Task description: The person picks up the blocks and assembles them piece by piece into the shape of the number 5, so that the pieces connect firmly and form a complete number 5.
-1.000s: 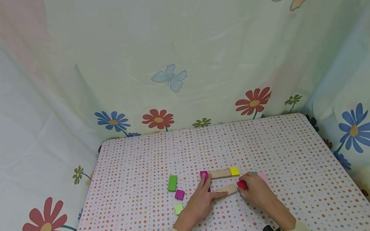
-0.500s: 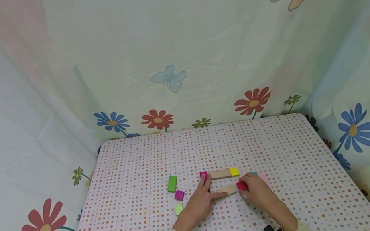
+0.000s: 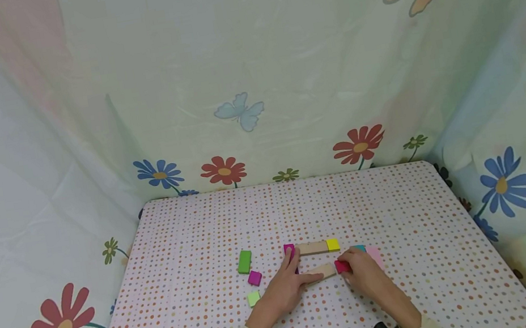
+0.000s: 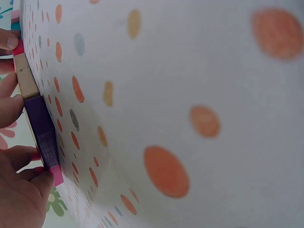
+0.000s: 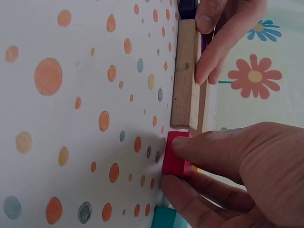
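My right hand pinches a red block between thumb and fingers. In the right wrist view this block lies end to end with a plain wooden block, almost touching it. My left hand is spread over the left part of the arrangement, its thumb against that wooden block and its fingertips at a magenta block. A dark purple block joins the wooden and magenta ones in the left wrist view; from the head it is mostly hidden. Another wooden block and a yellow block form the far side.
To the left lie a green block, a small magenta block and a light green block. A teal block and a pink block sit beside my right hand. The dotted table meets a flowered curtain behind.
My right hand has brought the red block slightly left, closer to the near wooden block's end. More of the teal block shows now. My left hand stays in place.
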The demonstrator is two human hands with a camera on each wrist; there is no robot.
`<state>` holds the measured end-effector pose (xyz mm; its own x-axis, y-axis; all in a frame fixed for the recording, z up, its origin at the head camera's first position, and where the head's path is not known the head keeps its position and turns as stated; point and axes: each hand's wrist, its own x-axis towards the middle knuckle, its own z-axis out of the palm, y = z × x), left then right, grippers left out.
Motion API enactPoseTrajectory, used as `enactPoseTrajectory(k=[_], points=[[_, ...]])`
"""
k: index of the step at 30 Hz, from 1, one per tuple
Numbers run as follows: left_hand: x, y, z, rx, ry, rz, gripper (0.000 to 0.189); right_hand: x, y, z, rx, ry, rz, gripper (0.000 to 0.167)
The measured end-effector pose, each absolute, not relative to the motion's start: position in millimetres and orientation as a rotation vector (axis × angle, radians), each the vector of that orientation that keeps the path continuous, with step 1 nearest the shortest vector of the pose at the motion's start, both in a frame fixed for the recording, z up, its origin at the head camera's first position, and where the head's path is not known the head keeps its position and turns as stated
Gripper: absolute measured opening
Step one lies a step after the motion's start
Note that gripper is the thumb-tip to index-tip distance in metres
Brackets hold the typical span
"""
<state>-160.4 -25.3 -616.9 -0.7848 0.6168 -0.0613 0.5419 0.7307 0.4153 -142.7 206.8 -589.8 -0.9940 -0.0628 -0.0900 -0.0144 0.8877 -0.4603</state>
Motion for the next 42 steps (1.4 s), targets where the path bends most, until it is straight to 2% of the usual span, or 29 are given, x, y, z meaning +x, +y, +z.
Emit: enactPoseTrajectory(k=[22,30,37,42], points=[[-160,-24,-615,0.942,2.733,0.566,0.053,-142,207,-591,-0.076,2.957,-0.750,0.030],[-160,-25,-612,0.927,2.726,0.572,0.053,-138,210,-581,-0.073,2.978,-0.773,0.036],[-160,-25,-612,0.929,2.716,0.573,0.052,-142,224,-571,-0.101,3.026,-0.765,0.035],[-160,-25,-613,0.933,2.714,0.579,0.053,-149,236,-574,-0.106,3.016,-0.695,0.044]])
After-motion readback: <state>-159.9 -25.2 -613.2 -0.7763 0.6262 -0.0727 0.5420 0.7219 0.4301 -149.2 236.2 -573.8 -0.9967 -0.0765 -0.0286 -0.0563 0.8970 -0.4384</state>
